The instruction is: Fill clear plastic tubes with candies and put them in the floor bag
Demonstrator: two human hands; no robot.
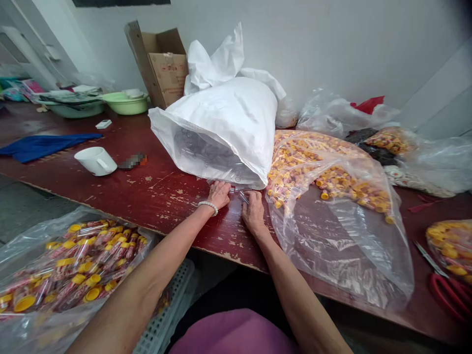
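Glinting — clear, slender tubes (244, 197)

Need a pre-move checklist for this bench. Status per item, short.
1. White sack mouth open toward the hands: ok, clear tubes visible inside.
2. Left hand and right hand both in view at the sack's mouth: ok.
3. Clear tube at the right fingertips firmly gripped: cannot tell, fingers hide the contact.
4. Scissors away from both hands: ok, far right on the table.
5. White mug apart from the hands: ok, left of the sack.
6. Clear bag of yellow pieces has its opening accessible: cannot tell, the film is folded and see-through.
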